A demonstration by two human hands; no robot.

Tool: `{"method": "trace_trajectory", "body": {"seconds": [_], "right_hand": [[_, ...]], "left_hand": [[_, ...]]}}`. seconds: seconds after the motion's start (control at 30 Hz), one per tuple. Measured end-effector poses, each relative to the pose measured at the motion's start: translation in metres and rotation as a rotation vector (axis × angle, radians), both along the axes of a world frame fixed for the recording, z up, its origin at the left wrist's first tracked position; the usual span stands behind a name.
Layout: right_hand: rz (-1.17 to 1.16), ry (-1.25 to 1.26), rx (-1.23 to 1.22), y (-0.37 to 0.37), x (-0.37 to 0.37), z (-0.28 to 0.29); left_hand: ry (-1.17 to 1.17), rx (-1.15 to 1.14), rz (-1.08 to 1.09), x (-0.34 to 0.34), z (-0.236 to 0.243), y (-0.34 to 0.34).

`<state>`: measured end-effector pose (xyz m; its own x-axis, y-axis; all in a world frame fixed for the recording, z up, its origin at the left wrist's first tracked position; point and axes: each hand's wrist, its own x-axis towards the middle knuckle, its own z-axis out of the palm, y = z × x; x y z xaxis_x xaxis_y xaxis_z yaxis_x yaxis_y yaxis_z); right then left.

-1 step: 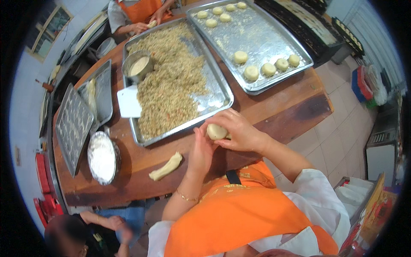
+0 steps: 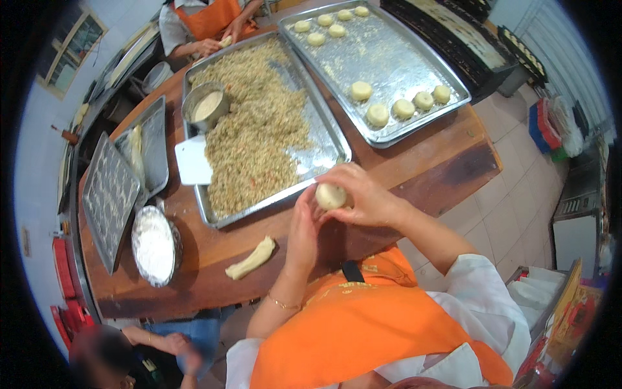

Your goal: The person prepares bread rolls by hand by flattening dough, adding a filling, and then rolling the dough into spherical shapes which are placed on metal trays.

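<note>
Between my two hands, above the near edge of the wooden table, is a pale round filled dough ball. My left hand cups it from the left side, fingers closed against it. Curled over its top and right side is my right hand, with the thumb below. The underside of the ball is hidden by my palms. A loose strip of dough lies on the table left of my left wrist. Just beyond my hands is a metal tray heaped with crumbly brown filling.
A white scraper and a metal bowl rest in the filling tray. Flour fills a lined bowl at left, beside dark trays. Round dough pieces sit on the right tray. Co-workers are opposite and at lower left.
The dough ball has turned slightly between my hands and shows more of its rounded face. My right fingers have shifted a little around it.
</note>
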<state>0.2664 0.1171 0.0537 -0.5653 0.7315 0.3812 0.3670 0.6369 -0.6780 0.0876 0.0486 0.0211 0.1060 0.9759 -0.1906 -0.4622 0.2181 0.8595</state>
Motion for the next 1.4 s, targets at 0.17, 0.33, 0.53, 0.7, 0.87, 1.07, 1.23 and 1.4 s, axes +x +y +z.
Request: {"method": "trace_trajectory", "body": {"seconds": [0.17,0.33,0.53,0.7,0.87,1.07,1.23,1.4], "right_hand": [[-0.341,-0.031,-0.098,0.090,0.079,0.012],[-0.577,-0.343,0.047,0.185,0.148,-0.011],[-0.489,-0.427,-0.050,0.227,0.160,-0.043],[-0.455,-0.455,-0.021,0.228,0.155,-0.037],[-0.544,0.355,-0.160,0.230,0.172,-0.011],[-0.527,0.482,-0.256,0.161,0.107,0.014],[-0.164,-0.043,-0.165,0.037,-0.008,0.000],[0.236,-0.137,-0.304,-0.034,-0.107,-0.043]], "left_hand": [[1.037,0.647,0.043,-0.027,-0.013,0.000],[1.085,0.615,0.032,-0.043,-0.024,-0.011],[1.082,0.508,0.125,-0.055,-0.025,-0.009],[1.057,0.499,0.159,-0.056,-0.023,0.000],[1.107,0.542,0.191,-0.069,-0.016,-0.001],[1.378,0.460,0.301,-0.112,-0.041,-0.047],[1.739,0.228,0.054,-0.136,-0.023,-0.074],[1.689,0.214,0.120,-0.157,-0.027,-0.112]]}}
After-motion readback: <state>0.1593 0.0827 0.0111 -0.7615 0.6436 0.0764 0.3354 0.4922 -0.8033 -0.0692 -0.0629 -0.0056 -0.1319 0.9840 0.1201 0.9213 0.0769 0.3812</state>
